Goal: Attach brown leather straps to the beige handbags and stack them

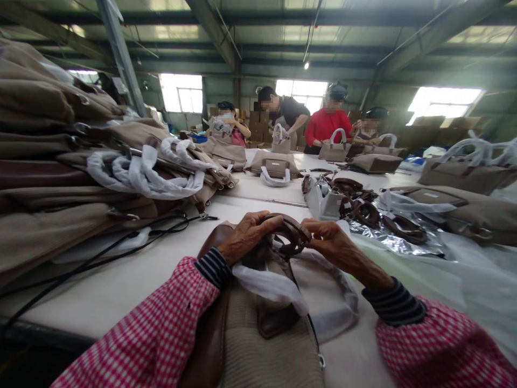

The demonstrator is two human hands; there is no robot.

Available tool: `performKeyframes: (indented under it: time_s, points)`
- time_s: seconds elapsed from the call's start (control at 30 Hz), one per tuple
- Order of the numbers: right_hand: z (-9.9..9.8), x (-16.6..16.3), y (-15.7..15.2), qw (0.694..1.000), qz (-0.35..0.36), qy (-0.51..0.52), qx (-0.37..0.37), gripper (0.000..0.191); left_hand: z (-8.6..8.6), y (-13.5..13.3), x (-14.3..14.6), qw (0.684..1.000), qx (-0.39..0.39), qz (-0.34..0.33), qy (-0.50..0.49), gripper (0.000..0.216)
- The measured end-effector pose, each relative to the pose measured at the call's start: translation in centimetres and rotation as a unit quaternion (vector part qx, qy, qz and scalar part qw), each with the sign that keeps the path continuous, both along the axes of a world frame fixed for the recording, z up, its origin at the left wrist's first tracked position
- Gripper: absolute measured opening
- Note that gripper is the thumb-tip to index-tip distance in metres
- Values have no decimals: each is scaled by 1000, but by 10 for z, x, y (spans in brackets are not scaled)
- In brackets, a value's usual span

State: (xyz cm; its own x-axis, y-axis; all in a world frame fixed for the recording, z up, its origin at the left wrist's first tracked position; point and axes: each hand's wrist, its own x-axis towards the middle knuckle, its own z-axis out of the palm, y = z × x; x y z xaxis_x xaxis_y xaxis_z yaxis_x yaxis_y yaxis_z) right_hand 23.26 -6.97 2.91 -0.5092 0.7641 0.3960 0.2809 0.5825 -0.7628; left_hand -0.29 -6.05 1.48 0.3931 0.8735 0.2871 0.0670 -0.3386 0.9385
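A coiled brown leather strap (297, 233) is held between my two hands, above a taupe handbag (258, 345) lying on the table before me. My left hand (250, 234) grips the coil from its left side, fingers closed over the top. On the other side, my right hand (329, 240) pinches the coil's right edge. The bag has brown leather trim, a zipper along its right edge and a carry handle (270, 285) wrapped in white paper. Another wrapped handle loop (339, 318) lies to the right of the bag.
A tall pile of taupe bags (52, 178) fills the left side. Black cords (121, 242) trail over the white table (153, 280). More brown straps (367, 213) lie on silvery plastic at right, near other bags (460, 210). Several people work across the table.
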Motion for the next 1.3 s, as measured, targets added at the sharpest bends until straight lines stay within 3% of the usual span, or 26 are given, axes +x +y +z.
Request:
performKeyframes:
  time_s: [0.1, 0.27, 0.5, 0.73, 1.13, 1.3]
  points:
    - [-2, -11, -1, 998, -50, 38, 31, 22, 0, 1, 0, 1000, 14, -3, 18, 43]
    - [-8, -25, -3, 983, -30, 145, -107, 19, 3, 1, 0, 1000, 19, -11, -15, 41]
    - [-14, -32, -5, 955, 52, 206, -206, 17, 2, 5, 1, 999, 42, 13, 15, 42]
    - [-16, -38, -11, 911, 57, 272, -306, 27, 1, 4, 1, 1000, 3, 12, 7, 43]
    - [-22, -43, -12, 905, 4, 291, -310, 24, -3, 8, 5, 1000, 4, 15, -13, 42]
    - [-18, -28, -14, 900, 24, 267, -343, 23, -5, 9, 4, 1000, 17, 25, -3, 44]
